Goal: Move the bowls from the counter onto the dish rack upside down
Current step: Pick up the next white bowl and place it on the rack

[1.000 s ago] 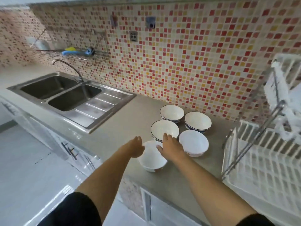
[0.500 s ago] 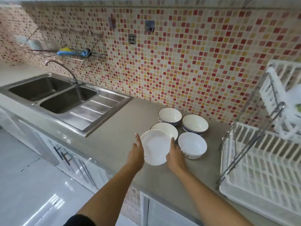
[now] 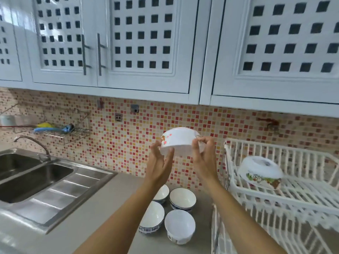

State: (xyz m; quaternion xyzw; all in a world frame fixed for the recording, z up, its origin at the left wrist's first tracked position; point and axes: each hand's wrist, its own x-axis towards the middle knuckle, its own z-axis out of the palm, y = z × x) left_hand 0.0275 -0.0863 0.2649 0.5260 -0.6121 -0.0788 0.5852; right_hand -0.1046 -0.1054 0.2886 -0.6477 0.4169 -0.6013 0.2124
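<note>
I hold a white bowl (image 3: 178, 142) with a small red pattern upside down in the air, above the counter and left of the white dish rack (image 3: 300, 195). My left hand (image 3: 161, 162) grips its left side and my right hand (image 3: 203, 158) its right side. One patterned bowl (image 3: 260, 173) lies upside down on the rack's upper tier. Several bowls stand upright on the grey counter (image 3: 102, 213) below my arms, among them a plain white one (image 3: 179, 226) at the front and a blue-rimmed one (image 3: 182, 198) behind it.
A steel double sink (image 3: 36, 182) with a tap (image 3: 34, 143) lies at the left. White wall cupboards (image 3: 146, 43) hang above the mosaic backsplash. A wire shelf (image 3: 60, 132) with a blue brush is fixed to the wall. The rack's lower tier (image 3: 256, 235) reaches the right edge.
Both hands lifted the bowl from the counter, turned it upside down and raised it up and to the right. My view tilted upward, bringing the cupboards into sight.
</note>
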